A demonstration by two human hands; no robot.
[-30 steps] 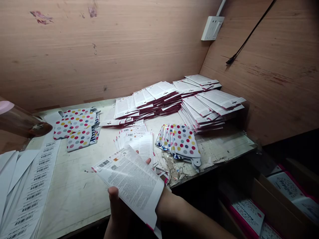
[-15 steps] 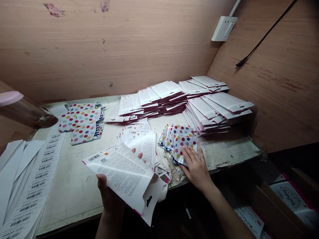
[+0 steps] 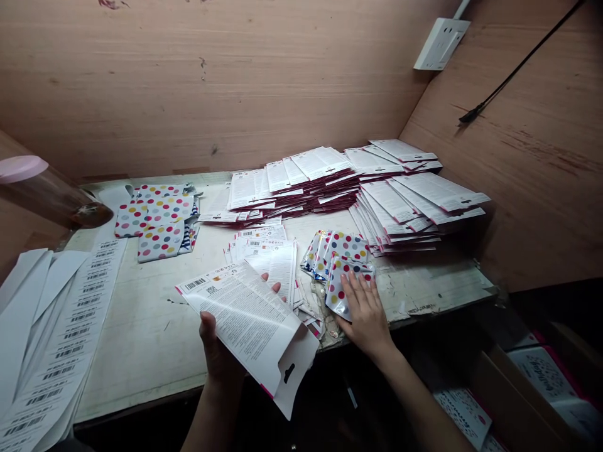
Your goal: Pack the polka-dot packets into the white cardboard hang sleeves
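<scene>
My left hand (image 3: 219,351) is closed around a flat white carton (image 3: 249,314) with fine print, a barcode and a hang-hole tab. The carton tilts, and its tab end at the lower right gapes. My right hand (image 3: 365,314) lies with outstretched fingers on a shiny polka-dot packet (image 3: 338,285), near the table's front edge. More dotted packets (image 3: 346,243) are fanned out just behind it. Beyond the held carton lies a small batch of similar flat cartons (image 3: 273,260), partly covered by it.
Stacked white cartons (image 3: 306,169) fill the back, with another stack (image 3: 419,194) at the right. More dotted packets (image 3: 162,216) lie at left, beside barcode label sheets (image 3: 70,345) and a pink-lidded clear jar (image 3: 61,194). Below the table at right stands a cardboard box (image 3: 518,395).
The camera view has shifted a little. Under my right hand the top packet has slid slightly toward the table's front edge. My left hand still holds the carton.
</scene>
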